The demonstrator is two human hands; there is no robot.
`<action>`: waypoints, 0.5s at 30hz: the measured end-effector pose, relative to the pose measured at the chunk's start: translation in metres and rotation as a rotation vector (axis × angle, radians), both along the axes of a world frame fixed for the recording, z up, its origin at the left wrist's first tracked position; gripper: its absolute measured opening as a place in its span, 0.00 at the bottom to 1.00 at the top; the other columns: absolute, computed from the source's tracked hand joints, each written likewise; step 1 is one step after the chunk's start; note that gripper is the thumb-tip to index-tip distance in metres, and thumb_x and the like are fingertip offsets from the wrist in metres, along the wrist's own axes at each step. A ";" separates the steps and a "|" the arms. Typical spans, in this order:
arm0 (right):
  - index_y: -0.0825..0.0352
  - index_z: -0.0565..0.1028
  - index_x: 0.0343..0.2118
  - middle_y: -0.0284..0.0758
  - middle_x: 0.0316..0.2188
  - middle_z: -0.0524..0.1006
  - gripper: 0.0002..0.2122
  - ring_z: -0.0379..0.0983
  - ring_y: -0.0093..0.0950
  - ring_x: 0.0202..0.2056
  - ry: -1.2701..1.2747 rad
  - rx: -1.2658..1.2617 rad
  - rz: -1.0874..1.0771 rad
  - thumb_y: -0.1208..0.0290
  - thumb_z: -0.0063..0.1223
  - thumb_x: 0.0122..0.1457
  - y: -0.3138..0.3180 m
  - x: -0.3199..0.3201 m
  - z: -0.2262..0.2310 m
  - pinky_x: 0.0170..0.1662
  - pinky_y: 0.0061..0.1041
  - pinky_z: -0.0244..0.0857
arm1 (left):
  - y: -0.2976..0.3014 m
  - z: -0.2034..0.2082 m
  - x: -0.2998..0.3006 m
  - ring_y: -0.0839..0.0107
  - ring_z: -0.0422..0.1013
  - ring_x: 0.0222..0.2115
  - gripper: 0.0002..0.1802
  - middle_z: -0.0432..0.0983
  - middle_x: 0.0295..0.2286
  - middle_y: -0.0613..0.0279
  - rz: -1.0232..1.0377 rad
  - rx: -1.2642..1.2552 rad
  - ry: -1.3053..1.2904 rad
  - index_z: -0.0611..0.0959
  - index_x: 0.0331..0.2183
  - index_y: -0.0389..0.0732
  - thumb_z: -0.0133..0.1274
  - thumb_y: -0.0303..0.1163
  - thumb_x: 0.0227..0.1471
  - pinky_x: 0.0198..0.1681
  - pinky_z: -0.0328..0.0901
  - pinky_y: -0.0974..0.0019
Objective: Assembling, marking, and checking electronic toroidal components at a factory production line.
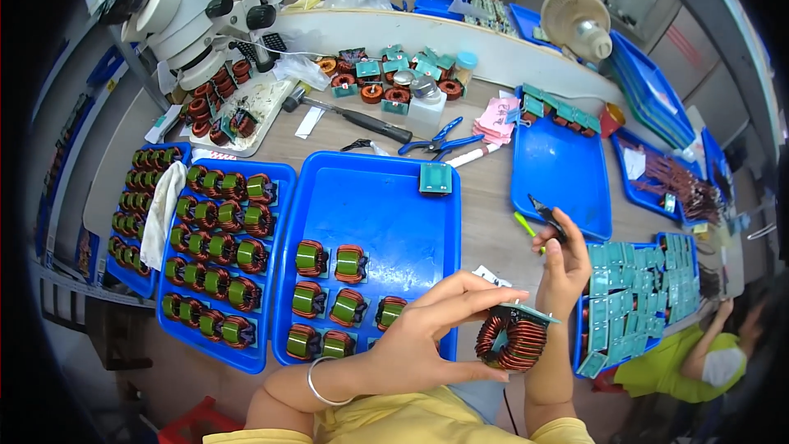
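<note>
My left hand (444,321) grips a toroidal coil (511,342) at its edges, between thumb and fingers. Copper-coloured wire wraps its ring, and a small green circuit board is fixed to its upper side, with short pins sticking up. Just right of the coil is my right hand (562,267), raised with its fingers closed around a small hand tool (546,215). A dark pointed part and a bright green part of the tool show; its exact kind is unclear. Beneath my left hand, a blue tray (374,214) carries several coils with green tops and one small green-board piece.
Two more coil-filled trays (220,344) stand left, a white cloth (163,218) between them. Behind lie blue pliers (436,144), a soldering iron (362,119) and a microscope (177,25). Green-board pieces (629,304) fill a tray at right. Other people sit opposite and at right.
</note>
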State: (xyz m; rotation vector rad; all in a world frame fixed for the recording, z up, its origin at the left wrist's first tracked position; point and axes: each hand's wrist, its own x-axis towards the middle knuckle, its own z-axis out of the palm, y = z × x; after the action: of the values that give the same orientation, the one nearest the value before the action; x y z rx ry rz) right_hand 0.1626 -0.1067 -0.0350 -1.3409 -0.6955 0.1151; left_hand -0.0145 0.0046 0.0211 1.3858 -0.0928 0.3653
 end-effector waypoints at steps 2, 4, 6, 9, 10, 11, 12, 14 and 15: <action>0.75 0.69 0.45 0.35 0.33 0.70 0.15 0.68 0.21 0.32 -0.008 -0.013 -0.010 0.81 0.47 0.52 0.002 0.001 -0.003 0.34 0.18 0.63 | 0.000 0.003 -0.003 0.70 0.61 0.44 0.40 0.61 0.42 0.59 -0.020 -0.017 -0.021 0.68 0.49 0.33 0.66 0.22 0.31 0.49 0.58 0.69; 0.75 0.69 0.45 0.35 0.33 0.71 0.15 0.68 0.21 0.32 -0.004 -0.014 -0.004 0.81 0.46 0.53 0.004 0.002 -0.006 0.33 0.18 0.62 | 0.001 0.006 -0.007 0.71 0.60 0.45 0.40 0.61 0.42 0.59 -0.069 -0.070 -0.021 0.67 0.50 0.33 0.65 0.22 0.32 0.49 0.58 0.70; 0.74 0.69 0.45 0.35 0.32 0.71 0.15 0.68 0.21 0.31 0.000 -0.024 0.003 0.81 0.47 0.53 0.006 0.002 -0.007 0.33 0.18 0.62 | 0.001 0.005 -0.009 0.71 0.60 0.45 0.41 0.61 0.42 0.59 -0.091 -0.114 -0.036 0.67 0.51 0.33 0.65 0.23 0.32 0.49 0.58 0.70; 0.73 0.70 0.45 0.35 0.33 0.71 0.15 0.68 0.20 0.31 0.020 -0.057 -0.015 0.81 0.47 0.53 0.008 0.002 -0.009 0.34 0.18 0.63 | 0.003 0.005 -0.012 0.71 0.60 0.45 0.41 0.61 0.42 0.60 -0.123 -0.147 -0.046 0.67 0.51 0.33 0.65 0.23 0.32 0.49 0.57 0.70; 0.73 0.70 0.45 0.35 0.33 0.72 0.15 0.68 0.20 0.30 0.028 -0.058 -0.020 0.80 0.47 0.53 0.009 0.003 -0.011 0.34 0.18 0.63 | 0.003 0.005 -0.013 0.71 0.60 0.45 0.41 0.61 0.42 0.60 -0.128 -0.137 -0.045 0.67 0.51 0.33 0.65 0.23 0.32 0.48 0.57 0.71; 0.73 0.70 0.45 0.35 0.33 0.72 0.15 0.68 0.20 0.30 0.021 -0.062 -0.023 0.80 0.47 0.53 0.010 0.004 -0.011 0.34 0.18 0.63 | 0.004 0.006 -0.014 0.71 0.60 0.45 0.41 0.61 0.42 0.60 -0.131 -0.141 -0.052 0.67 0.51 0.33 0.65 0.23 0.32 0.48 0.57 0.71; 0.73 0.70 0.45 0.35 0.33 0.72 0.14 0.68 0.20 0.30 0.033 -0.067 -0.019 0.79 0.48 0.54 0.010 0.004 -0.013 0.34 0.18 0.63 | 0.005 0.006 -0.014 0.72 0.60 0.44 0.41 0.61 0.42 0.60 -0.103 -0.063 -0.066 0.67 0.51 0.34 0.66 0.23 0.32 0.48 0.58 0.71; 0.73 0.70 0.45 0.34 0.33 0.72 0.14 0.68 0.20 0.30 0.043 -0.072 -0.016 0.78 0.48 0.54 0.010 0.006 -0.014 0.33 0.18 0.63 | 0.005 0.006 -0.014 0.72 0.61 0.44 0.40 0.61 0.42 0.60 -0.076 0.011 -0.083 0.68 0.51 0.34 0.66 0.24 0.32 0.48 0.58 0.71; 0.73 0.70 0.45 0.34 0.33 0.72 0.14 0.68 0.20 0.30 0.043 -0.076 -0.017 0.78 0.48 0.54 0.011 0.006 -0.014 0.33 0.18 0.63 | 0.005 0.007 -0.014 0.72 0.61 0.44 0.40 0.61 0.42 0.60 -0.070 0.018 -0.088 0.68 0.50 0.35 0.66 0.24 0.32 0.47 0.58 0.71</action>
State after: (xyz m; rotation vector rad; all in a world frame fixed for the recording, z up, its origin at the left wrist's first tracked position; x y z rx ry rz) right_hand 0.1688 -0.0958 -0.0495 -1.4126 -0.6488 0.1569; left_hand -0.0288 0.0100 0.0278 1.3804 -0.2169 0.3671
